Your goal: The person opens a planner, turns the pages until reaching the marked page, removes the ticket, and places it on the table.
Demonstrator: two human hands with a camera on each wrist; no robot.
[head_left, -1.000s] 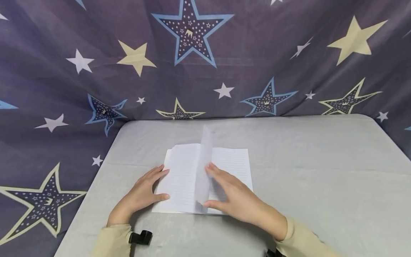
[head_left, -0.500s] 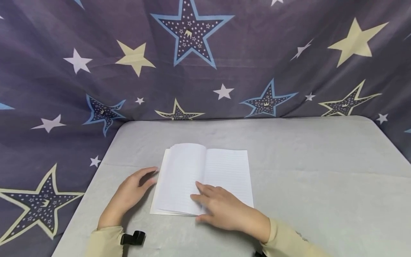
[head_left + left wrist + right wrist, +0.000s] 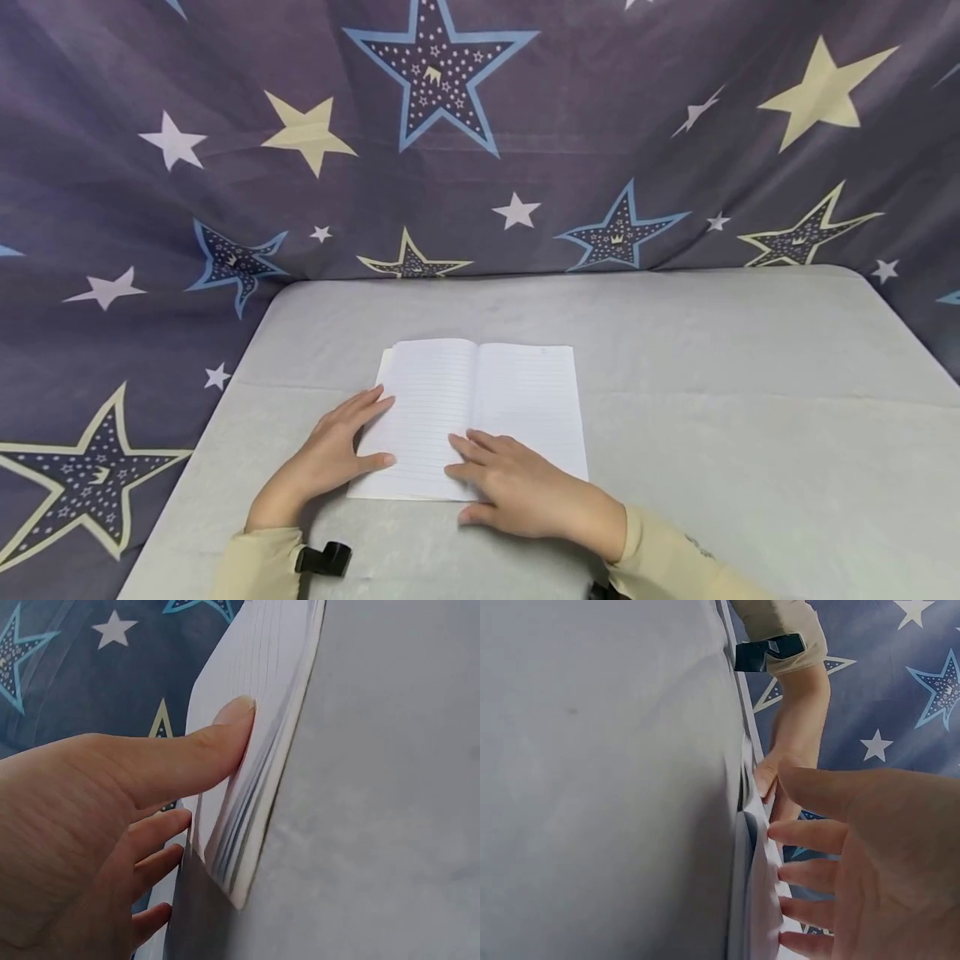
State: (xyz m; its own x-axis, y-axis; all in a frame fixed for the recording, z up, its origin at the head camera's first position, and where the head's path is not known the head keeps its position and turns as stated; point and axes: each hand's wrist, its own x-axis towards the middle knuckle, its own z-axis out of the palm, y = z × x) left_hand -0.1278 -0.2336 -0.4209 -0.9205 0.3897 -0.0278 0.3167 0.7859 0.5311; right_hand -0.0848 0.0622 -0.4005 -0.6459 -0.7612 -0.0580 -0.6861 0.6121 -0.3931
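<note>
My notebook (image 3: 480, 417) lies open and flat on the grey table (image 3: 712, 400), a little toward nine o'clock from the table's middle, both lined pages facing up. My left hand (image 3: 330, 458) sits at the notebook's nine o'clock edge — fingers straight and relaxed, the thumb laid on the lower corner of the left page, the other fingertips against the outer edge of the stacked pages. From the left wrist camera my thumb (image 3: 225, 731) presses the top page down while the page edges fan slightly beneath it. My right hand (image 3: 517, 487) rests at the notebook's six o'clock, palm down, fingers spread and loose — the fingertips lie across the bottom of the spine and the right page, gripping nothing. The right wrist view shows those fingers (image 3: 810, 836) stretched out flat over the paper. Behind the table, at twelve o'clock, hangs a dark cloth (image 3: 225, 150) printed with stars. A black clip (image 3: 324, 558) sits at my left sleeve cuff
</note>
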